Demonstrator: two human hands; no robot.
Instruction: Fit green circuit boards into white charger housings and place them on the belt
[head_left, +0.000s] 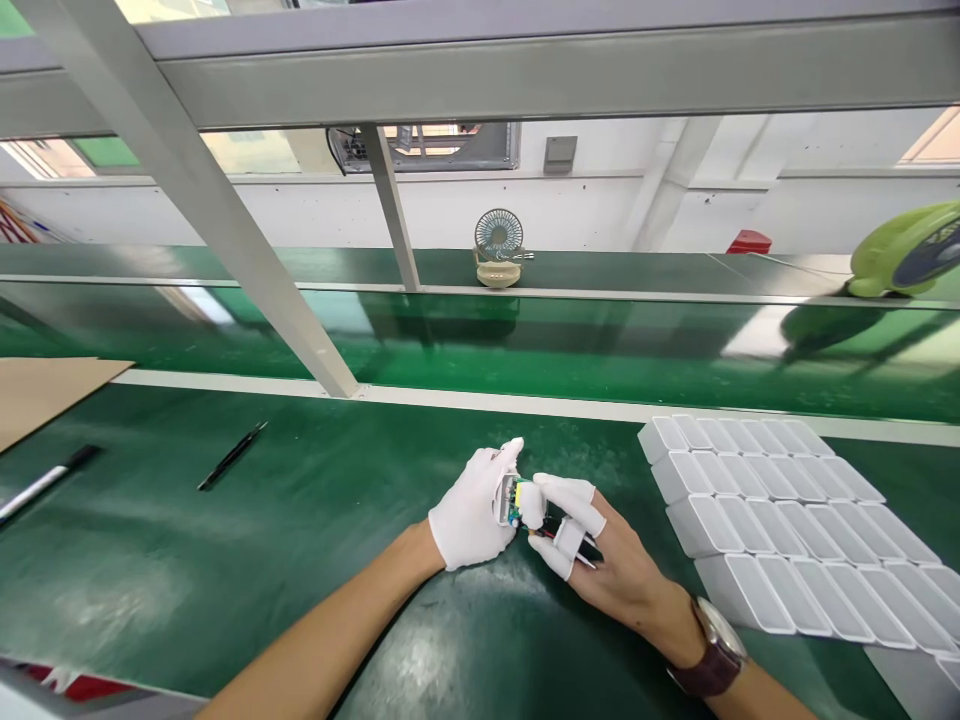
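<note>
In a white glove, my left hand (476,510) is closed around a small white casing (504,500). A small circuit board (514,500) with yellow, green and blue parts shows at the casing's open side. My right hand (600,550) wears white coverings on its thumb and some fingers. Its fingertips are bent close to the board. A slim black tool (591,550), which looks like tweezers, lies within the right fingers. Thin red and black wires (534,532) run between the hands. The fingers hide much of the casing and the tool.
Rows of white plastic trays (787,510) stand at the right. A thin black tool (232,456) and a black-and-white marker-like item (45,485) lie left, near cardboard (52,390). A slanted metal post (247,250) meets the green table. Behind are a small fan (499,245) and a green fan (907,250).
</note>
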